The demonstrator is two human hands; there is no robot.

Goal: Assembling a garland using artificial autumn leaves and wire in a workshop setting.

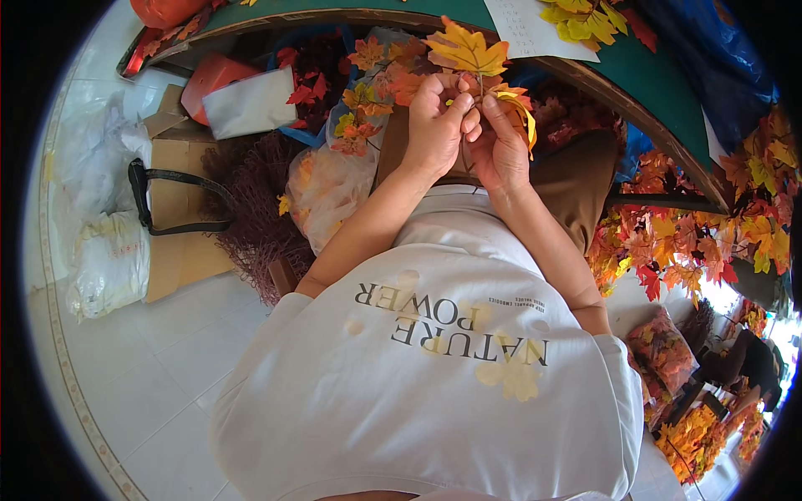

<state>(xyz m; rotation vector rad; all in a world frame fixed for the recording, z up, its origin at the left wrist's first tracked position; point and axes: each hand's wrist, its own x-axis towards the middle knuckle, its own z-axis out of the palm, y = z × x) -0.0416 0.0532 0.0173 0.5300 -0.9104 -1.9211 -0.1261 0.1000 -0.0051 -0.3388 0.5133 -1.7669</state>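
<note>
Close together above my lap, both hands work on an artificial maple leaf spray. A yellow-orange maple leaf (469, 50) stands up above my fingertips, its thin stem running down between them. My left hand (436, 125) is closed, thumb and fingers pinched at that stem. Pinched from the other side, my right hand (503, 150) also grips the spray, and a yellow leaf with a red edge (526, 121) hangs by its fingers. Exactly where the stems join is hidden by my fingertips. Orange and yellow leaves (363, 104) lie just beyond my left hand.
A curved green table (426, 12) borders the far side, with a written paper sheet (547, 32) on it. To the left are a blue basket (311, 134) of dark red leaves, a cardboard box (188, 250) and plastic bags (109, 259). Leaf garlands (668, 242) hang at right.
</note>
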